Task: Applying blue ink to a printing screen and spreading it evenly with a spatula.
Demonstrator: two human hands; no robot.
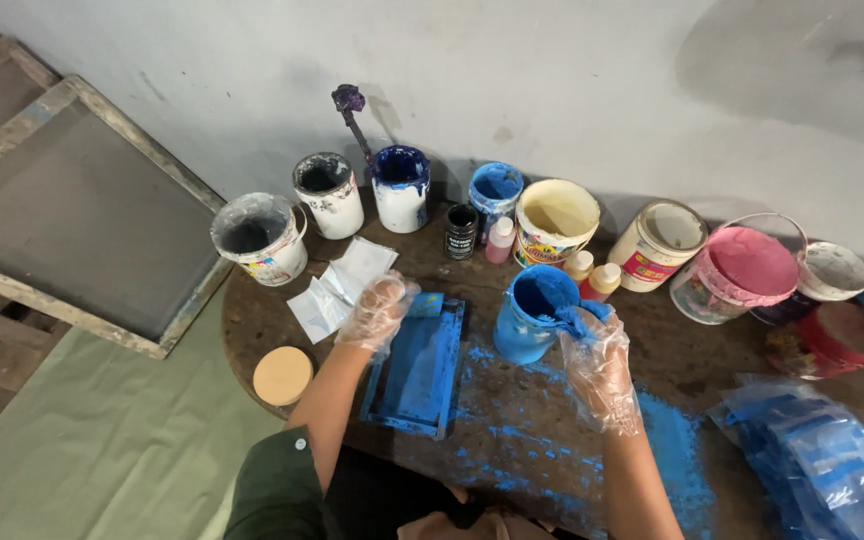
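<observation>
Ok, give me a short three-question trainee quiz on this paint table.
1. True or false: the left hand rests on the blue tray.
2. What does the right hand touch? A) the pink-lidded tub B) the tilted blue bucket C) the round wooden lid
3. Fill in: both hands wear clear plastic ____.

Key: 1 true; 2 B; 3 gloves. The pink-lidded tub stands to the right and the round wooden lid to the left, both untouched.

1. You work at a round brown table (252, 310), smeared with blue paint powder (667, 450).
2. On it: a blue tray (417, 370), a blue tub (530, 315), white paint pots (330, 195), a wooden lid (282, 375), plastic sachets (342, 285).
</observation>
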